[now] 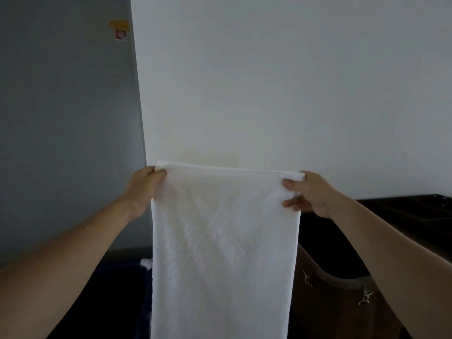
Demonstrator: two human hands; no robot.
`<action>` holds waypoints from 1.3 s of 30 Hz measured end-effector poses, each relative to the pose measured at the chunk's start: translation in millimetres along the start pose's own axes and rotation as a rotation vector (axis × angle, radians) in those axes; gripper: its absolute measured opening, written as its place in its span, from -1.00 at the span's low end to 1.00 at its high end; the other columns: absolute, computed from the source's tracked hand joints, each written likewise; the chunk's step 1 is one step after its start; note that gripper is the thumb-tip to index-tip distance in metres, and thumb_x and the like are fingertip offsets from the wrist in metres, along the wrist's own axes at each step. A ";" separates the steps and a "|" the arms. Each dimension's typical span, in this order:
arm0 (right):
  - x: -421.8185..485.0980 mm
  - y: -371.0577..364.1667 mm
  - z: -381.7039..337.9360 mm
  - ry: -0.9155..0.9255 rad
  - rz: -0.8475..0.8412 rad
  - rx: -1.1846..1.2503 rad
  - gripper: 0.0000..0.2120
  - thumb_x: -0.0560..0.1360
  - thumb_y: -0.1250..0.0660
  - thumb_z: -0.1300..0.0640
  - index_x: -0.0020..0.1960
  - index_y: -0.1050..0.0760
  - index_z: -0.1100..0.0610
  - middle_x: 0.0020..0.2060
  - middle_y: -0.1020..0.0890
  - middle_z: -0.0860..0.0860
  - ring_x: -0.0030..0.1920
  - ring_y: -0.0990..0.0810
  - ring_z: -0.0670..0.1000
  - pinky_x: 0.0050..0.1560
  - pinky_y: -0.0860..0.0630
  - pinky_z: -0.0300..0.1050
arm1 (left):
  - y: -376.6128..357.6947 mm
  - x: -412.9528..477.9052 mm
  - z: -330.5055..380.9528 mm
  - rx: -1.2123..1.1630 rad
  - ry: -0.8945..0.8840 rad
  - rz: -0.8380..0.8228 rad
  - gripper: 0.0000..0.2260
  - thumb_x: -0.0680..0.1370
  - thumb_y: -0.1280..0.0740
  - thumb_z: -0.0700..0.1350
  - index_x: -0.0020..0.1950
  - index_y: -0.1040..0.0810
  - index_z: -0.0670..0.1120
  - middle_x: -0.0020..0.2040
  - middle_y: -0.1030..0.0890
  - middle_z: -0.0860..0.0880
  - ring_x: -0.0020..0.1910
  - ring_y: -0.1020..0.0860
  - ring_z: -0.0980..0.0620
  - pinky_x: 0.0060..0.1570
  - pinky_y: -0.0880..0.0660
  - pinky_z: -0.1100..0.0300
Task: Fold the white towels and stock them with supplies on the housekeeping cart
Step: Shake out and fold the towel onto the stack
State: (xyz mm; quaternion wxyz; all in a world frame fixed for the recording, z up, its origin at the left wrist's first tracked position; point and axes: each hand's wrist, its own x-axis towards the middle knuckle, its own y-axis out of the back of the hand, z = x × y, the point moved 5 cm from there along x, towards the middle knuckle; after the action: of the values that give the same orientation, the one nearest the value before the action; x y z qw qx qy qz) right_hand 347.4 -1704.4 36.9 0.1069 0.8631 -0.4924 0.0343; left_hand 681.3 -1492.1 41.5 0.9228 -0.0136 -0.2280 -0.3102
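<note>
A white towel hangs straight down in front of me, stretched flat between both hands at chest height. My left hand pinches its top left corner, thumb on the near side. At the top right corner my right hand grips the folded upper edge, thumb and a finger showing on the near face. The towel's lower end runs out of the frame at the bottom.
A white wall fills the view ahead, and a grey door or panel with a small sticker stands at the left. A dark brown bag with metal clips hangs low right, below a dark top surface. Another bit of white cloth shows behind the towel's left edge.
</note>
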 end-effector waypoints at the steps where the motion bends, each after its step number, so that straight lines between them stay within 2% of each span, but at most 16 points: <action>1: 3.4 1.7 -15.0 0.086 0.064 0.041 -0.74 0.51 -0.47 0.15 0.12 -0.49 0.19 -0.05 -0.68 0.20 -0.38 -0.70 0.14 -0.52 -0.52 -0.18 | 2.0 5.9 11.6 -0.002 -0.052 0.039 -0.85 0.60 -0.28 -0.18 -0.15 -0.53 -0.16 -0.27 -0.50 -0.11 -0.32 -0.44 -0.03 -0.39 -0.35 0.19; 3: 7.1 5.2 -53.6 0.322 0.214 0.102 -0.80 0.49 -0.49 0.15 0.01 -0.49 0.13 -0.19 -0.68 0.14 -0.44 -0.69 0.11 -0.55 -0.52 -0.16 | 11.6 20.2 44.2 0.021 -0.180 0.186 -0.83 0.62 -0.26 -0.13 -0.16 -0.49 -0.15 -0.30 -0.47 -0.09 -0.38 -0.42 0.00 -0.46 -0.36 0.23; 5: 6.2 3.7 -78.4 0.441 0.287 0.092 -0.82 0.49 -0.48 0.11 -0.06 -0.49 0.13 -0.29 -0.68 0.09 -0.44 -0.68 0.11 -0.55 -0.51 -0.14 | 20.1 33.6 71.8 0.121 -0.263 0.265 -0.81 0.63 -0.24 -0.09 -0.11 -0.50 -0.17 -0.31 -0.45 -0.04 -0.37 -0.40 0.02 -0.44 -0.34 0.18; 8: 5.8 -1.2 -71.3 0.333 0.239 0.000 -0.77 0.52 -0.46 0.13 0.04 -0.48 0.22 -0.23 -0.65 0.15 -0.45 -0.67 0.11 -0.52 -0.48 -0.13 | 20.3 41.5 71.8 0.214 -0.202 0.131 -0.82 0.64 -0.25 -0.15 -0.14 -0.50 -0.16 -0.25 -0.47 -0.08 -0.30 -0.42 0.00 -0.36 -0.34 0.18; 10: 1.0 5.2 -66.9 0.326 0.267 -0.029 -0.80 0.51 -0.47 0.13 -0.04 -0.48 0.19 -0.24 -0.64 0.15 -0.45 -0.67 0.09 -0.51 -0.49 -0.12 | 18.4 33.9 64.7 0.228 -0.197 0.072 -0.77 0.64 -0.27 -0.17 -0.23 -0.48 -0.08 -0.28 -0.47 -0.06 -0.35 -0.41 0.05 -0.40 -0.37 0.29; 12: -6.7 13.7 -69.2 0.348 0.319 -0.025 -0.79 0.51 -0.47 0.11 -0.04 -0.49 0.20 -0.24 -0.64 0.14 -0.44 -0.68 0.08 -0.48 -0.51 -0.09 | 18.2 25.8 63.8 0.163 -0.206 0.078 -0.76 0.64 -0.27 -0.16 -0.23 -0.48 -0.06 -0.30 -0.44 -0.03 -0.40 -0.39 0.10 -0.52 -0.34 0.39; 15: -13.7 21.3 -77.2 0.385 0.349 -0.028 -0.80 0.51 -0.47 0.10 -0.07 -0.49 0.17 -0.24 -0.65 0.13 -0.43 -0.69 0.09 -0.48 -0.52 -0.10 | 17.0 17.7 76.6 0.035 -0.199 0.078 -0.80 0.64 -0.29 -0.14 -0.19 -0.52 -0.03 -0.29 -0.44 -0.01 -0.48 -0.43 0.17 -0.62 -0.38 0.34; 18: -19.2 25.9 -89.4 0.447 0.388 -0.020 -0.82 0.50 -0.48 0.10 -0.13 -0.49 0.12 -0.27 -0.66 0.10 -0.44 -0.68 0.09 -0.53 -0.50 -0.16 | 16.4 15.0 92.1 -0.041 -0.204 0.075 -0.84 0.64 -0.30 -0.13 -0.14 -0.55 0.01 -0.23 -0.52 0.04 -0.45 -0.51 0.21 -0.60 -0.48 0.27; 22: -14.9 30.5 -90.3 0.442 0.408 -0.033 -0.77 0.50 -0.48 0.09 -0.07 -0.50 0.21 -0.25 -0.65 0.12 -0.45 -0.68 0.09 -0.51 -0.52 -0.12 | 13.9 16.5 95.1 -0.059 -0.176 0.078 -0.86 0.62 -0.32 -0.11 -0.12 -0.58 0.04 -0.17 -0.55 0.04 -0.30 -0.51 0.10 -0.59 -0.50 0.25; 27: 4.8 25.8 -62.0 0.365 0.378 -0.063 -0.78 0.51 -0.47 0.09 -0.16 -0.44 0.12 -0.23 -0.65 0.12 -0.44 -0.69 0.10 -0.53 -0.51 -0.14 | 4.0 25.0 59.3 -0.003 -0.104 0.084 -0.83 0.62 -0.34 -0.12 -0.18 -0.56 -0.02 -0.27 -0.46 0.01 -0.36 -0.47 0.06 -0.55 -0.54 0.22; 33: 36.9 14.2 -5.4 0.209 0.254 -0.021 -0.84 0.57 -0.40 0.14 0.01 -0.46 0.20 -0.07 -0.65 0.23 -0.39 -0.70 0.12 -0.41 -0.61 -0.06 | -15.8 41.8 -5.2 0.079 0.042 0.041 -0.83 0.61 -0.35 -0.12 -0.18 -0.57 -0.05 -0.25 -0.49 -0.01 -0.32 -0.48 0.02 -0.52 -0.55 0.23; 36: 49.3 13.2 9.0 0.208 0.232 0.005 -0.88 0.58 -0.39 0.17 -0.06 -0.45 0.15 -0.12 -0.64 0.20 -0.42 -0.69 0.07 -0.43 -0.61 -0.11 | -26.2 48.4 -22.4 0.072 0.086 0.035 -0.85 0.62 -0.34 -0.12 -0.16 -0.56 -0.05 -0.18 -0.50 -0.03 -0.25 -0.50 0.00 -0.51 -0.55 0.26; 39: 62.5 16.4 4.1 0.259 0.239 0.020 -0.88 0.57 -0.39 0.13 -0.09 -0.46 0.09 -0.14 -0.67 0.16 -0.35 -0.72 0.10 -0.35 -0.62 -0.07 | -32.8 54.8 -12.6 0.027 0.056 0.085 -0.83 0.64 -0.32 -0.14 -0.16 -0.52 -0.07 -0.17 -0.46 -0.02 -0.24 -0.47 0.05 -0.49 -0.56 0.28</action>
State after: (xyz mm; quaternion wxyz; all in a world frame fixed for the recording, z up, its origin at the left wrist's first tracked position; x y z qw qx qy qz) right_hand 365.2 -1766.0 45.6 0.1560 0.7878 -0.5733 0.1623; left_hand 706.0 -1551.6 49.9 0.9414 -0.0024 -0.2054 -0.2677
